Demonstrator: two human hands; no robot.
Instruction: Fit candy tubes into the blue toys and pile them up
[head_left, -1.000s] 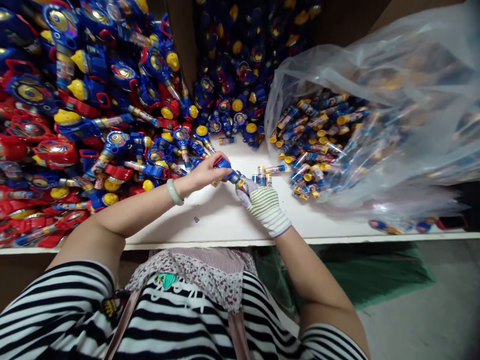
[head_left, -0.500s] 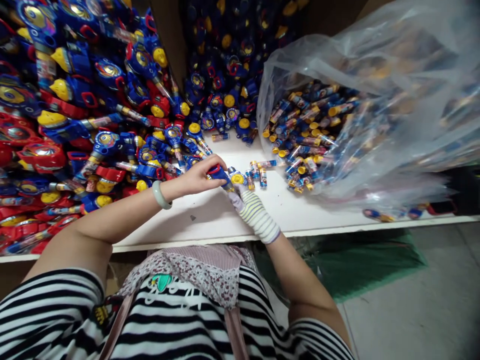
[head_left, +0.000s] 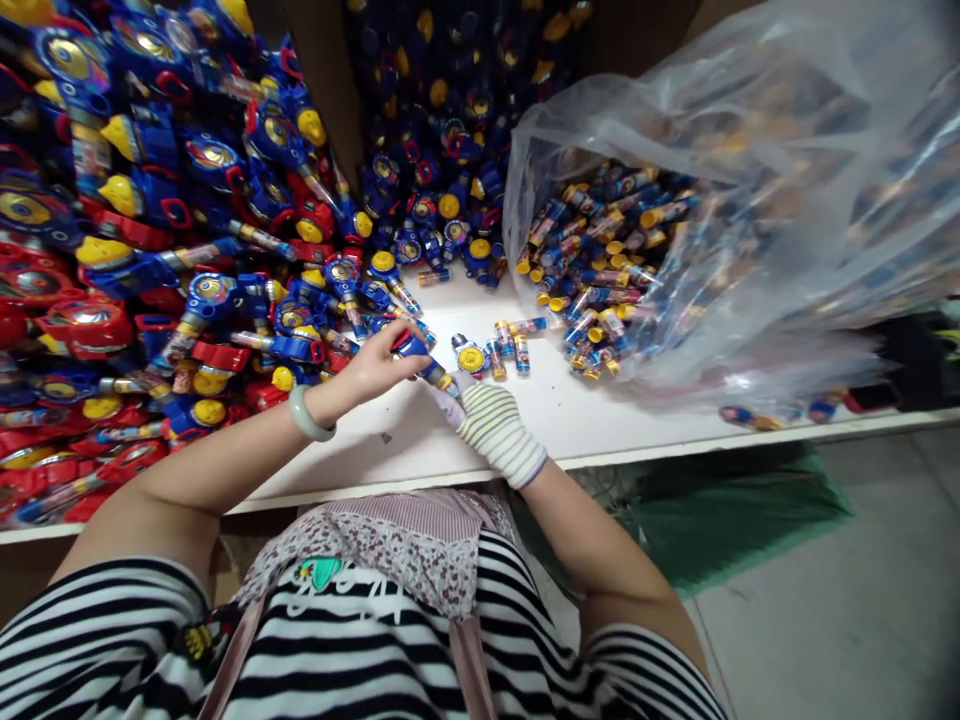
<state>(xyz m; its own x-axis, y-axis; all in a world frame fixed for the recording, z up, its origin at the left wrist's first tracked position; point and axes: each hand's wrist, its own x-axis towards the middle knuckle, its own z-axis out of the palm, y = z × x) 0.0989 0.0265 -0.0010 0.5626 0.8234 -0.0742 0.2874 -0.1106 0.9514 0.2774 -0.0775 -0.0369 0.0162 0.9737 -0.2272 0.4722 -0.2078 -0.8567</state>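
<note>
My bare left hand (head_left: 375, 365) is closed around the blue body of a small plastic toy (head_left: 415, 352) with a red part. A short labelled tube (head_left: 448, 385) points from the toy down to the right. My right hand (head_left: 495, 425), in a striped knit glove, has its fingers closed on that tube end; the fingertips are partly hidden. Just beyond the right hand lies another blue toy with a yellow round face (head_left: 471, 358), untouched. Beside it several small tubes with yellow caps (head_left: 521, 354) stand or lie on the white tabletop (head_left: 420, 445).
A heap of blue and red toys (head_left: 217, 150) with tubes fills the left side. More blue toys (head_left: 454, 205) are piled in a dark box at the back. An open clear plastic bag (head_left: 757, 180) of tubes spreads over the right. The table's front edge runs close to my body.
Both hands have shifted a little left with the toy between them. The loose toy with the yellow face now shows more fully, apart from my hands.
</note>
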